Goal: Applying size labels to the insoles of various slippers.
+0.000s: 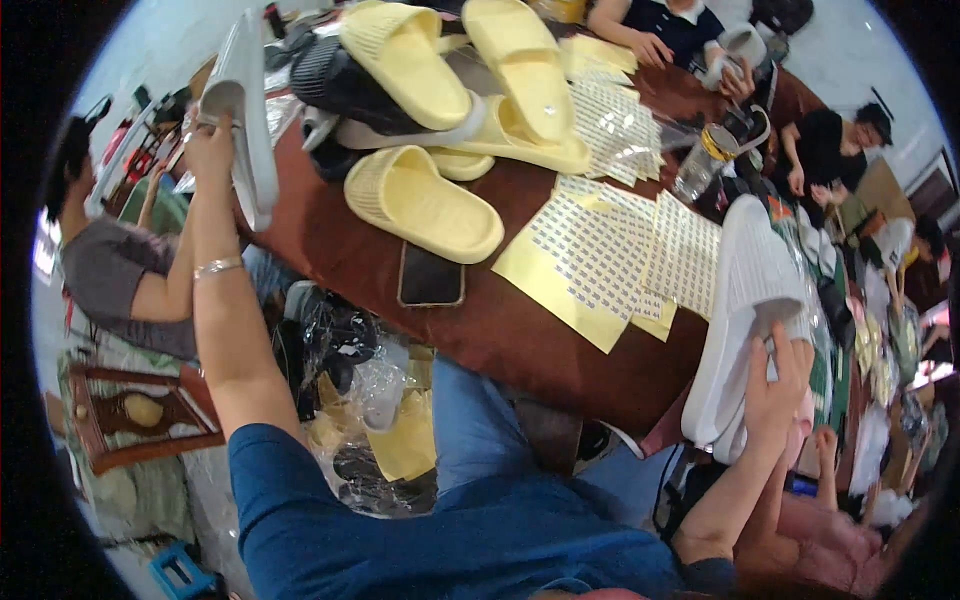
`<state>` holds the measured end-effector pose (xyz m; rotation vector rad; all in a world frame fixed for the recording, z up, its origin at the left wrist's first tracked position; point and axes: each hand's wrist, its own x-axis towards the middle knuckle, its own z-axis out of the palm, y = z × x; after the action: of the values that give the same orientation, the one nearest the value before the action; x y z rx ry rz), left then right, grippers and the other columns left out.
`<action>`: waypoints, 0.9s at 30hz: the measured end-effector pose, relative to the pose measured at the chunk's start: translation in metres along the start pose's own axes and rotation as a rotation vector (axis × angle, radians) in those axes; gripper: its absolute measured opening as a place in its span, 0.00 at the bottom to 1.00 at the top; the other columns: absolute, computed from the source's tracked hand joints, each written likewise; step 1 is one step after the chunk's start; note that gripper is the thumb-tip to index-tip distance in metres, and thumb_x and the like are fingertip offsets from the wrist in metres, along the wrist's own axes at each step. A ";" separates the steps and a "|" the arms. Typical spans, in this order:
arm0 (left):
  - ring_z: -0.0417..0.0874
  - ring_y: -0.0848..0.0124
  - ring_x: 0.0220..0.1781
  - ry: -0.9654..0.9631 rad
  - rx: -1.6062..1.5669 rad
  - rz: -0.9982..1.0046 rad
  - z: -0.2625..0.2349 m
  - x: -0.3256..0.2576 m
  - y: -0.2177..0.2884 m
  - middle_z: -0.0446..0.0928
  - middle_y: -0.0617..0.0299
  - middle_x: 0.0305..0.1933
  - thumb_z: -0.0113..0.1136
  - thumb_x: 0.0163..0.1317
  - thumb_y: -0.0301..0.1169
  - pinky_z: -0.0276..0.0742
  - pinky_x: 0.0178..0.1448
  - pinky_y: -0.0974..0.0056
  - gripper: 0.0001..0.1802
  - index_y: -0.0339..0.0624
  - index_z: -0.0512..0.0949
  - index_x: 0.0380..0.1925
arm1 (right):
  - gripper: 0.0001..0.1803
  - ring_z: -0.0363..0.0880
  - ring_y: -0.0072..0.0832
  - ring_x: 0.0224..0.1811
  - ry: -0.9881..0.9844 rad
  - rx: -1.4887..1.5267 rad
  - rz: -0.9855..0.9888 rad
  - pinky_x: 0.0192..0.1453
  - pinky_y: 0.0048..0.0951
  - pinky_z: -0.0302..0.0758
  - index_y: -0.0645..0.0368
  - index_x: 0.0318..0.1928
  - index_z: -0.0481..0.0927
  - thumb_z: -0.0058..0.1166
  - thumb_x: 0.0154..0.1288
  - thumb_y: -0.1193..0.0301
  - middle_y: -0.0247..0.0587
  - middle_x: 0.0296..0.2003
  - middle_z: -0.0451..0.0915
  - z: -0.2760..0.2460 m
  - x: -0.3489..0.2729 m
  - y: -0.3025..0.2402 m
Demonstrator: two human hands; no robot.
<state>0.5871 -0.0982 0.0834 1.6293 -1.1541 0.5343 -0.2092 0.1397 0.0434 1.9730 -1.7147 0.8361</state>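
Note:
My left hand (210, 150), a silver bracelet on its wrist, is raised at the table's left edge and closed on a pale grey slide sandal (255, 150), which is tilted nearly upright. On the right, my right hand (775, 385) grips a white slide sandal (735, 330), with fingertips at its strap opening; part of another white sole shows below it. Between the hands, several pale yellow slide sandals (425, 205) are piled on the brown-covered table (330, 225), with a black slide sandal (325, 85) among them. Sheets of small printed stickers (590, 250) lie nearer my right hand.
A dark phone (431, 275) lies at the table's near edge. A clear bottle (705, 160) stands toward the far right. Co-workers sit at the left, the far side and the right. Plastic-bagged footwear (350, 350) and a wooden stool (145, 415) are on the floor at left.

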 end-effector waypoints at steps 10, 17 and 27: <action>0.81 0.69 0.59 -0.515 -0.557 -0.409 0.054 -0.078 -0.029 0.78 0.57 0.64 0.59 0.72 0.34 0.79 0.51 0.68 0.30 0.37 0.66 0.71 | 0.18 0.72 0.44 0.38 -0.033 -0.035 0.166 0.43 0.42 0.69 0.69 0.50 0.83 0.63 0.63 0.70 0.48 0.30 0.73 0.006 -0.006 -0.009; 0.83 0.70 0.54 -0.379 -0.917 -0.048 0.046 -0.181 0.277 0.82 0.54 0.56 0.61 0.71 0.25 0.79 0.59 0.67 0.16 0.33 0.79 0.56 | 0.23 0.77 0.49 0.44 0.070 -0.017 0.243 0.49 0.44 0.74 0.67 0.57 0.79 0.62 0.67 0.65 0.52 0.39 0.80 0.019 0.014 -0.023; 0.85 0.50 0.45 -0.843 -0.827 0.703 0.089 -0.317 0.410 0.85 0.50 0.45 0.63 0.66 0.32 0.81 0.49 0.54 0.13 0.40 0.83 0.48 | 0.21 0.79 0.50 0.51 -0.226 0.188 -0.003 0.57 0.45 0.75 0.65 0.49 0.81 0.67 0.57 0.67 0.51 0.49 0.81 0.032 -0.027 -0.060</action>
<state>0.0705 -0.0516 -0.0038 0.6560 -2.2164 -0.2758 -0.1465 0.1496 0.0064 2.2702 -1.8124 0.8266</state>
